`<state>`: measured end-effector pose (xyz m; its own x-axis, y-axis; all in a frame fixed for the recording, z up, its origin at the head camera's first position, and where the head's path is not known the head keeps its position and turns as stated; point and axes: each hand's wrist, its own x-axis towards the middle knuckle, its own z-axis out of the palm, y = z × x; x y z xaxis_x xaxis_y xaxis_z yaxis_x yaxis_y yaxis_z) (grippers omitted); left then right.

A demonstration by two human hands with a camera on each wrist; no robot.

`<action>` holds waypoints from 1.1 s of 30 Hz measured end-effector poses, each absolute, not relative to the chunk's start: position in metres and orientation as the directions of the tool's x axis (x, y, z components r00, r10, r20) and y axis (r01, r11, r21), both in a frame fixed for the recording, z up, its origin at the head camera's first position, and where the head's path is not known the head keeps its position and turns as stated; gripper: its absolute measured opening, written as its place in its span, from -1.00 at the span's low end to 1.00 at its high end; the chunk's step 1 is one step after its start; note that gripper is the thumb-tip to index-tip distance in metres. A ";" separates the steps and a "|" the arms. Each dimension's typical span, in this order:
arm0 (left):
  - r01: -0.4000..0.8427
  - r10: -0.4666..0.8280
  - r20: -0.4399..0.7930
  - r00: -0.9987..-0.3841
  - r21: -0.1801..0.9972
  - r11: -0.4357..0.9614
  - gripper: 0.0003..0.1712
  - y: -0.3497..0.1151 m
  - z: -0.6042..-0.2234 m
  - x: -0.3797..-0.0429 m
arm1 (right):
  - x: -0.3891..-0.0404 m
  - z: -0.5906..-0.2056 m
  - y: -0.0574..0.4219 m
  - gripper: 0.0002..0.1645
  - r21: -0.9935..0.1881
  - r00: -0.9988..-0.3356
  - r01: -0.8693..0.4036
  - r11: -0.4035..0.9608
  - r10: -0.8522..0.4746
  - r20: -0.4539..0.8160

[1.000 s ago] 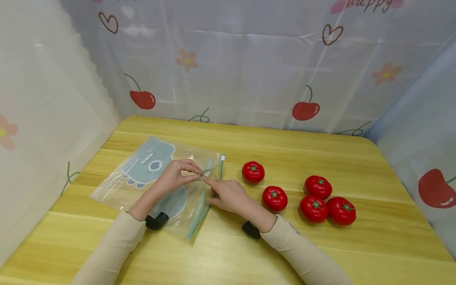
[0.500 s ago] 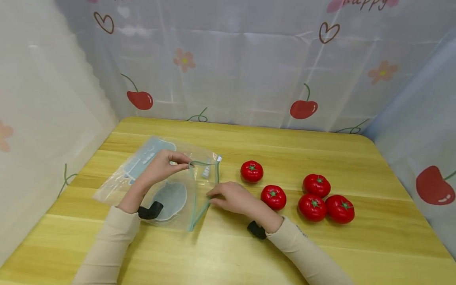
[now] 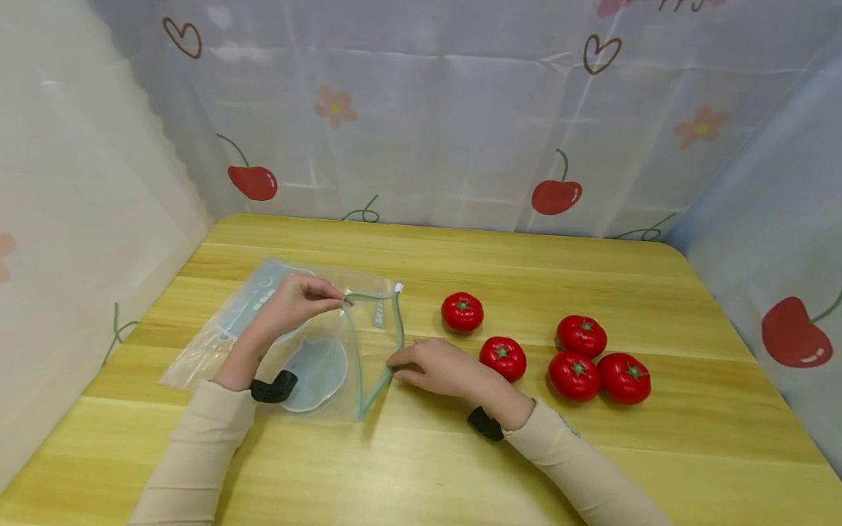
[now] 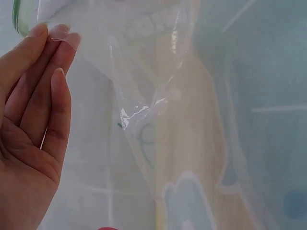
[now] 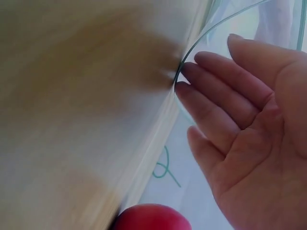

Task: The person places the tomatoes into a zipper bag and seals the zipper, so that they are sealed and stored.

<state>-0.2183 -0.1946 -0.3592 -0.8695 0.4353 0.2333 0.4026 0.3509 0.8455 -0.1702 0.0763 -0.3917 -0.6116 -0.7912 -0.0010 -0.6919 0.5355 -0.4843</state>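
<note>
Bearing a small block of lettering (image 3: 378,313) near its mouth, too faint and slanted to read in either the head or the left wrist view, a clear zip bag (image 3: 335,340) lies on the left part of the wooden desk (image 3: 658,453). A line of brown script (image 3: 680,4) on the printed curtain (image 3: 421,131) is cut off by the top edge, and a mark (image 3: 569,427) on the right sleeve (image 3: 585,475) is too small to make out. Cherries, flowers and hearts decorate the curtain behind the desk. To the right of the bag sit five shiny red tomatoes with green tops: a near pair, one behind (image 3: 462,313) and one in front (image 3: 503,359) that the right wrist partly covers, then a tight cluster of three (image 3: 574,377). The left forearm crosses the bag and hides some of it. The bag has pale blue cartoon shapes (image 3: 316,374), a green rim (image 3: 400,321) and a white slider (image 3: 398,287) at the far corner; its mouth gapes toward the tomatoes. The left grip (image 3: 299,301) pinches the rim between thumb and fingertips; the right grip (image 3: 441,367) has fairly straight fingers touching the opposite side of the rim, thumb apart.
</note>
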 end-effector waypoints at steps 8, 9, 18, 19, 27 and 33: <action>0.410 0.460 0.234 -0.857 0.849 0.332 -0.92 -0.195 -0.372 -0.224 | -0.163 -0.387 0.083 -0.65 -0.473 -0.581 -0.720 0.508 -0.814 0.011; 0.408 0.460 0.231 -0.857 0.850 0.334 -0.92 -0.195 -0.373 -0.225 | -0.162 -0.386 0.085 -0.65 -0.475 -0.577 -0.723 0.501 -0.817 0.016; 0.375 0.444 0.192 -0.875 0.850 0.371 -0.92 -0.191 -0.372 -0.225 | -0.145 -0.368 0.116 -0.61 -0.440 -0.639 -0.713 0.546 -0.764 0.090; 0.374 0.443 0.192 -0.876 0.850 0.371 -0.92 -0.191 -0.373 -0.225 | -0.143 -0.366 0.121 -0.61 -0.442 -0.655 -0.703 0.557 -0.749 0.098; 0.376 0.446 0.198 -0.873 0.855 0.357 -0.93 -0.191 -0.374 -0.226 | -0.132 -0.349 0.174 -0.57 -0.518 -0.775 -0.588 0.622 -0.617 0.139; 0.377 0.446 0.201 -0.872 0.856 0.353 -0.91 -0.193 -0.375 -0.225 | -0.129 -0.343 0.217 -0.57 -0.531 -0.840 -0.521 0.669 -0.514 0.176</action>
